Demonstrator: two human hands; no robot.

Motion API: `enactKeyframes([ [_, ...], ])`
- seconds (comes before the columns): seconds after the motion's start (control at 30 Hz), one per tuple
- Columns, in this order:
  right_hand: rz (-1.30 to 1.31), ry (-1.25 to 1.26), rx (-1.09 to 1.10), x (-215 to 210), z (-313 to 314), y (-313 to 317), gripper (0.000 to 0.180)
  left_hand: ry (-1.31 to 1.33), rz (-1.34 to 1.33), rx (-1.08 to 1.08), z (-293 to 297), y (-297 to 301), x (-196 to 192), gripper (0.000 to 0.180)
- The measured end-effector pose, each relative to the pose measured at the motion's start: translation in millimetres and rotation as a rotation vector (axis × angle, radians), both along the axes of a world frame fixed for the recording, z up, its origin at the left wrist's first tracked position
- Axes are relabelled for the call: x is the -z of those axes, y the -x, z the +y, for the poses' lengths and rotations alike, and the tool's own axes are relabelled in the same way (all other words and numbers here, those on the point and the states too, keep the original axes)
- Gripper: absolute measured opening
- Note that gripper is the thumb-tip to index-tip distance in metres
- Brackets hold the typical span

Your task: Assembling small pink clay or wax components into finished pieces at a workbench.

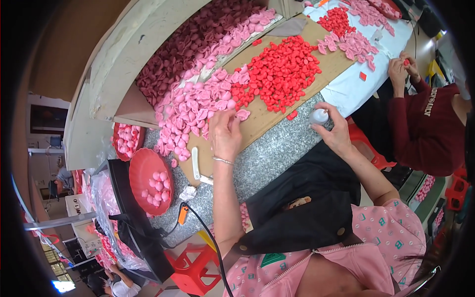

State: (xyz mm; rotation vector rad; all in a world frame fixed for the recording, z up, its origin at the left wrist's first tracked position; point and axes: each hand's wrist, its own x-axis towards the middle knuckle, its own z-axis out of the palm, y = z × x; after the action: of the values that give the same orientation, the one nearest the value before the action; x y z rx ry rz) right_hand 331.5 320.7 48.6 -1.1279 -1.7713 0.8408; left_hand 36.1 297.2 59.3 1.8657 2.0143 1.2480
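Note:
My left hand (225,131) rests at the edge of a heap of pink petal pieces (190,106) on a brown cardboard sheet (262,121), its fingertips on one pink petal (242,115). A thin bracelet circles that wrist. My right hand (334,131) holds a small white bottle (318,116) upright above the grey speckled table (269,158). A heap of red petal pieces (282,72) lies just beyond both hands.
Dark red petals (198,39) fill a tray at the back. Two red plates (148,180) (126,140) with pink pieces sit at left. Another person in a dark red top (428,126) handles a red piece (406,62) at right. Red stools (190,270) stand below.

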Motion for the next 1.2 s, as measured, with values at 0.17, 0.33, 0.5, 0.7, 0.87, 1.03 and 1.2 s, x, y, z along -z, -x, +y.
enactKeyframes([
  [0.17, 0.08, -0.15, 0.195, 27.3, -25.2, -7.6, 0.044, 0.06, 0.16, 0.038, 1.5, -5.6, -10.7, 0.029],
  [0.33, -0.018, -0.143, 0.066, 8.9, -70.7, 5.6, 0.037, 0.117, 0.229, 0.058, 0.4, 4.1, -19.4, 0.036],
  [0.5, -0.028, -0.148, -0.138, -8.5, -79.6, 44.4, 0.033, 0.129, 0.2, 0.074, -15.2, 21.6, -25.1, 0.037],
  [0.7, -0.037, -0.212, -0.234, -21.3, -60.2, 121.8, 0.021, 0.007, 0.086, 0.068, -56.3, 67.7, -9.5, 0.029],
  [0.87, -0.047, -0.311, -0.222, -13.8, -42.0, 178.0, 0.019, 0.009, -0.151, -0.085, -107.6, 97.5, -12.6, 0.024],
  [1.03, -0.141, -0.419, -0.174, 0.1, -18.0, 218.9, 0.02, -0.035, -0.169, -0.079, -122.9, 121.4, -10.0, 0.022],
  [1.2, -0.294, -0.489, -0.157, -0.9, 0.6, 246.9, 0.025, -0.046, -0.112, -0.033, -99.5, 131.6, -7.3, 0.02],
])
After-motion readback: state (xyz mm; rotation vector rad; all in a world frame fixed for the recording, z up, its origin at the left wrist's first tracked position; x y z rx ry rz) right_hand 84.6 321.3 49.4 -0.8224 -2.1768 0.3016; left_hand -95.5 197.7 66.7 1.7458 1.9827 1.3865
